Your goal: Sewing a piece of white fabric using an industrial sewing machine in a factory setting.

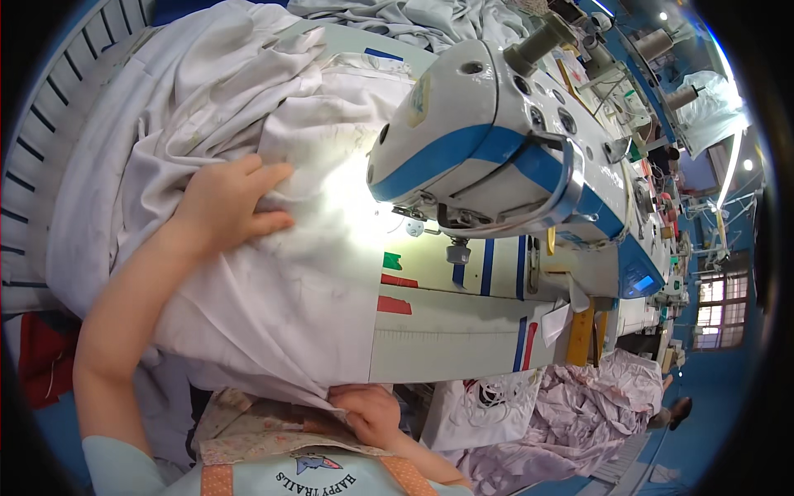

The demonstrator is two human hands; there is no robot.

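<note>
A large white cloth (289, 306) covers the left of the sewing machine table and bunches into folds at the far left. My left hand (231, 202) lies on top of it, thumb and fingers apart, pressing on the fabric left of the needle area. At the table's near edge my right hand (370, 413) pinches the cloth's near corner between thumb and fingers. The sewing machine (471, 149), white with a blue stripe, stands right of the cloth. Its lamp lights the fabric's right edge brightly, and glare blurs the spot around the needle.
Coloured tape strips (488, 266) mark the machine bed. A yellow ruler-like strip (581, 335) is at its right. Below the table, a white bag (480, 413) sits beside crumpled pale pink cloth (571, 413). Grey cloth (422, 18) lies at the back; slatted white railing (37, 149) borders the left.
</note>
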